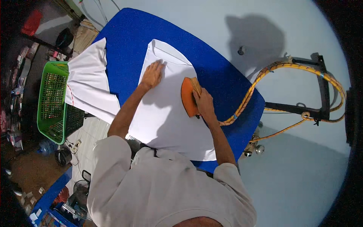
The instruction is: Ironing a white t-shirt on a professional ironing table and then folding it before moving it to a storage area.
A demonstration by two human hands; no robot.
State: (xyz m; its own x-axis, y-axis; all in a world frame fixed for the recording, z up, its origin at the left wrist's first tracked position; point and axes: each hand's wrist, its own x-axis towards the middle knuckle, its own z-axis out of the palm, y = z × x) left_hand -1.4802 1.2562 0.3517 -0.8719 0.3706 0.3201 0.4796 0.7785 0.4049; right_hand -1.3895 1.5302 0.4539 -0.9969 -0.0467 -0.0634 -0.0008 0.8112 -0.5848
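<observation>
A white cloth garment (170, 113) lies spread on the blue-covered ironing table (227, 85), its open band at the far end. My left hand (153, 74) rests flat on its upper left part, holding nothing. On the garment's right side, my right hand (204, 102) grips the handle of an orange iron (188, 98), whose pointed ends face away from me and towards me. A yellow hose and cord bundle (246, 99) runs from near my right wrist to the right. Another white garment (89, 82) hangs over the table's left edge.
A green plastic basket (64, 124) stands left of the table, touching the hanging garment. A black metal bracket (324, 88) on the right carries the hose loop, beside the pale wall (295, 159). Cords and a black container (63, 156) are on the floor at the lower left.
</observation>
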